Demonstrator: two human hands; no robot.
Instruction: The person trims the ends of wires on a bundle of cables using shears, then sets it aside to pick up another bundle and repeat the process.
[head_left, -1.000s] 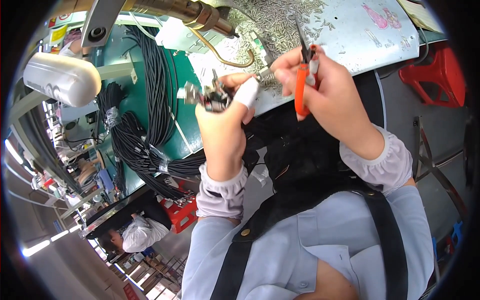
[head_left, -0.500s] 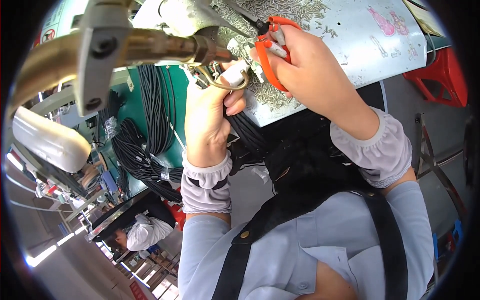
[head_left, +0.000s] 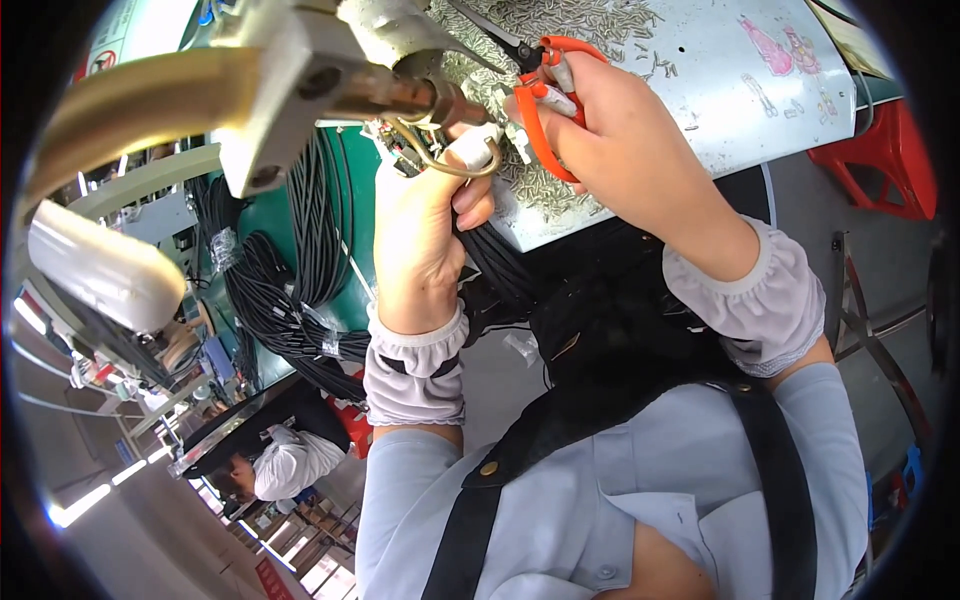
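The left hand (head_left: 420, 235) is curled closed around a cluster of cable ends (head_left: 393, 143), whose small metal and coloured bits show above the index finger, partly hidden by the equipment in front. A white wrap (head_left: 472, 149) covers the tip of its thumb. Black cables (head_left: 495, 262) hang out below that hand, beside the near corner of a pale metal board (head_left: 740, 110).

The right hand (head_left: 640, 150) grips a pair of scissors (head_left: 527, 57) with orange handles — the 2 blades stand apart and point up and to the left, over the board. White wrapping shows on the inner parts of the handles. Between the 2 hands is a small whitish piece (head_left: 518, 143), near the right fingertips; whether they touch it cannot be told.

In front of the left hand runs a brass-coloured rod (head_left: 385, 92) held in a grey metal clamp (head_left: 290, 100). A bent brass-coloured tube (head_left: 425, 157) curves from it across the left thumb in this view; contact is unclear.

Many small metal pins (head_left: 590, 30) lie heaped on the board, around and beyond the hands, with a few strays to the right. Left of the hands, 1 large coil of black cable (head_left: 312, 235) rests on the green desk (head_left: 253, 215). A red stool (head_left: 880, 160) stands to the right — and at the lower left a co-worker (head_left: 295, 465) in a white top leans forward.
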